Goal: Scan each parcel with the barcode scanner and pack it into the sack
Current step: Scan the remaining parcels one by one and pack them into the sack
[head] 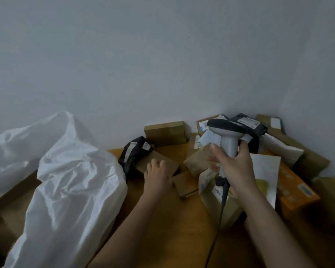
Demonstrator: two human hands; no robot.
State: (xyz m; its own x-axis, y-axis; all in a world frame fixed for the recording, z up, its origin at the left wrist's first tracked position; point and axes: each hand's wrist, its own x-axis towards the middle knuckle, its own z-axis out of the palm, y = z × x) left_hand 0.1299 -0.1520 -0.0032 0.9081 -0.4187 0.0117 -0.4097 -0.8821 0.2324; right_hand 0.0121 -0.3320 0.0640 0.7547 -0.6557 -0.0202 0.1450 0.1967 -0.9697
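Item: small brown box (159, 165), lying on the tabletop (162, 219) at 12 o'clock from the left hand (158, 174). The left grip is resting on its near top, fingers loosely bent, closing round nothing yet. Handling, judged: light, stiff cardboard, best taken across its short sides.

Right hand (233, 163) is gripping the scanner (230, 132) by its handle, at 2 o'clock from the box, well apart.

Sack (72, 180), white and soft, is slumping at 9 o'clock. Further parcels are piling at 1 to 3 o'clock.

Dim, soft blur, wide-angle edge distortion
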